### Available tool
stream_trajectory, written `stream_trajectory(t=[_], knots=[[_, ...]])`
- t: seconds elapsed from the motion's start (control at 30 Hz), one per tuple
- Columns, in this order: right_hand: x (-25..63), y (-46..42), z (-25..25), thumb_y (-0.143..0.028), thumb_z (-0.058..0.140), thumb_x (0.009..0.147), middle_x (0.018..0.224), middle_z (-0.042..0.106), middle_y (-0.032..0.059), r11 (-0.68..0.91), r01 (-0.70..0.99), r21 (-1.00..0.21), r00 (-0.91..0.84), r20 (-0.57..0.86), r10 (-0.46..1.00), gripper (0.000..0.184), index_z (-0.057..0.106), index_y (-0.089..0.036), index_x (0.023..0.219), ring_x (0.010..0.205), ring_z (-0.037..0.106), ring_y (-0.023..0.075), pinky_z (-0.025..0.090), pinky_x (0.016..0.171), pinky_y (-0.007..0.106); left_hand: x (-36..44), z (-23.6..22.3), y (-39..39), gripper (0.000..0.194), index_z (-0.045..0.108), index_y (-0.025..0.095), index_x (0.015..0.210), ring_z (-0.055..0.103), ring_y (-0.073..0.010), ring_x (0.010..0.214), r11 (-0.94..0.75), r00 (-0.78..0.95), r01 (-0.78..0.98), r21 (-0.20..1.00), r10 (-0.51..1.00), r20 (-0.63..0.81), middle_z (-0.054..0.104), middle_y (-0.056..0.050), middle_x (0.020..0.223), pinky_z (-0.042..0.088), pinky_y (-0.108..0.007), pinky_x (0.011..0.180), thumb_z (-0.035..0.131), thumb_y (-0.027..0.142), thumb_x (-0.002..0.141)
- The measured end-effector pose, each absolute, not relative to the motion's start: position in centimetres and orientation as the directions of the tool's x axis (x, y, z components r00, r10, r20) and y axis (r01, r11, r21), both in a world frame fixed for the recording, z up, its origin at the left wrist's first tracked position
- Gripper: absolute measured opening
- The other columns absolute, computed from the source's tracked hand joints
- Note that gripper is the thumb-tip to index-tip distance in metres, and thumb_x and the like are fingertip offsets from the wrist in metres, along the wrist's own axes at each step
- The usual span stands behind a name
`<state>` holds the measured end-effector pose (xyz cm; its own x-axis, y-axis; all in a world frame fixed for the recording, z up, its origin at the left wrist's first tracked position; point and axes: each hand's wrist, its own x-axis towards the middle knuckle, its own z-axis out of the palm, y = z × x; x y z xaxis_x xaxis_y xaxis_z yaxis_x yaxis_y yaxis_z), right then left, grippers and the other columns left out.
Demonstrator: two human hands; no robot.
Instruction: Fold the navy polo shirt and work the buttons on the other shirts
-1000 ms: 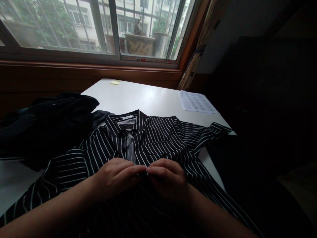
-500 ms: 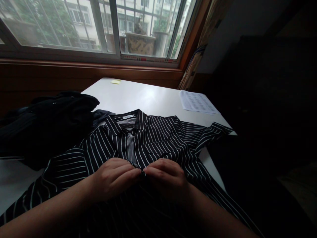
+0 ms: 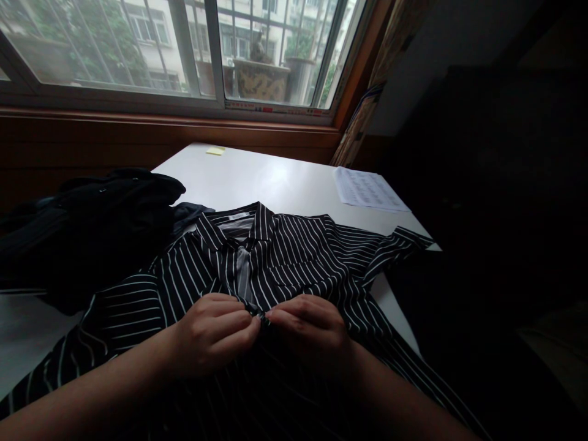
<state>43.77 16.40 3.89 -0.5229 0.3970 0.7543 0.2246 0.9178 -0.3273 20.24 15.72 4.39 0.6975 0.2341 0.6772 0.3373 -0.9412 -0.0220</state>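
Note:
A black shirt with white stripes (image 3: 298, 245) lies spread on the white table, its collar toward the window and its sleeves out to both sides. My left hand (image 3: 218, 334) is closed, pinching the shirt's front edge near the middle of the chest. Close beside it, my right hand (image 3: 310, 324) pinches the other side of the front opening, fingertips almost touching those of the left. A bit of bunched cloth shows between the fingertips; any button there is too small and dark to make out. Below the hands the shirt falls into deep shadow.
Dark clothing (image 3: 92, 233) is heaped on the left of the white table (image 3: 266, 174). Printed sheets (image 3: 370, 188) lie near the right edge, and a yellow sticky note (image 3: 215, 150) is at the far edge. Beyond stands a barred window (image 3: 184, 55) with a patterned curtain (image 3: 362, 116).
My left fingers have curled and shifted slightly at the front edge, showing a little more bunched cloth between the fingertips. The right hand and the shirt are nearly unchanged.

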Motion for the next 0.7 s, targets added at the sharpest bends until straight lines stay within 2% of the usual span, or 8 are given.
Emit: stream_trajectory(t=[0.47, 0.7], knots=[[43.63, 16.31, 4.22, -0.015, 0.056, 0.097, 0.092, 0.074, 0.0047, 0.919, 0.241, -0.311, -0.539, 0.745, 0.393, 0.02, 0.067, -0.016, 0.114, 0.078, 0.069, 0.0129, 0.059, 0.07, 0.027, 20.15, 3.95, 15.69, 0.01, 0.059, 0.012, 0.097, 0.043, -0.0126, 0.049, -0.936, 0.693, 0.349, -0.046, 0.225, 0.684, 0.049, 0.004, 0.059, 0.028, -0.03, 0.047, 0.05, 0.01, 0.094], [43.55, 16.48, 4.34, -0.013, 0.055, 0.097, 0.091, 0.074, 0.0048, 0.924, 0.222, -0.312, -0.554, 0.74, 0.383, 0.02, 0.067, -0.016, 0.113, 0.079, 0.069, 0.0128, 0.058, 0.071, 0.026, 20.07, 3.86, 15.67, 0.007, 0.058, 0.013, 0.094, 0.045, -0.0124, 0.05, -0.933, 0.69, 0.357, -0.044, 0.231, 0.686, 0.05, 0.004, 0.06, 0.03, -0.03, 0.047, 0.052, 0.01, 0.092]])
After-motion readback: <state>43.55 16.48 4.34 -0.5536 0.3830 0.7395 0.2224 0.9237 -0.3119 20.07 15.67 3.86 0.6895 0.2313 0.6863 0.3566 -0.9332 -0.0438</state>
